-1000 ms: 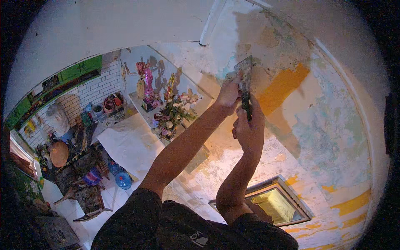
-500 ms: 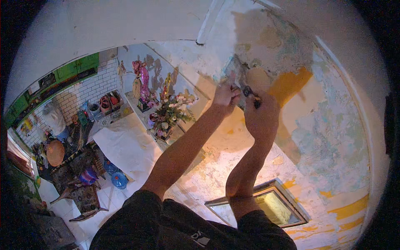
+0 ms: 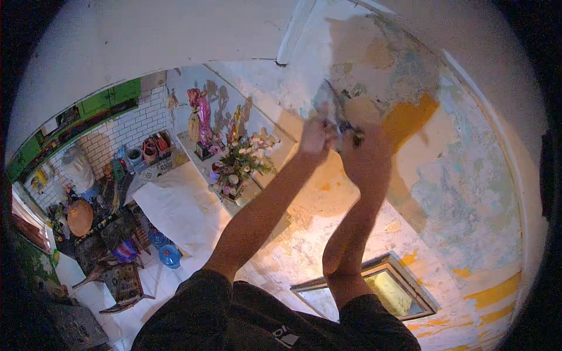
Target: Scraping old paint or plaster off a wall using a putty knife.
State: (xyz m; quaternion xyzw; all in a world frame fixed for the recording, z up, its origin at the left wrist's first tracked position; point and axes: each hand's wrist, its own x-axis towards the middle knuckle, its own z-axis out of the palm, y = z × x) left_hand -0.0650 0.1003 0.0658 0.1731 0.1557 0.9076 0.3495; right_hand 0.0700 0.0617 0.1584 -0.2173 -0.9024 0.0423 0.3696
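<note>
The right grip (image 3: 367, 153) is wrapped around a flat scraper (image 3: 338, 104), its blade slanting up and left from there. Just left of it, the blurred left grip (image 3: 318, 136) is beside the blade; I cannot tell whether it pinches. Patchy wall (image 3: 459, 172) spreads rightward; a flower arrangement (image 3: 244, 159) stands left of both grips.

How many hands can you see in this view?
2. The left hand is beside the flat-bladed tool, blurred; the right hand, to its right, is closed around the tool's handle. No other hand shows.
</note>
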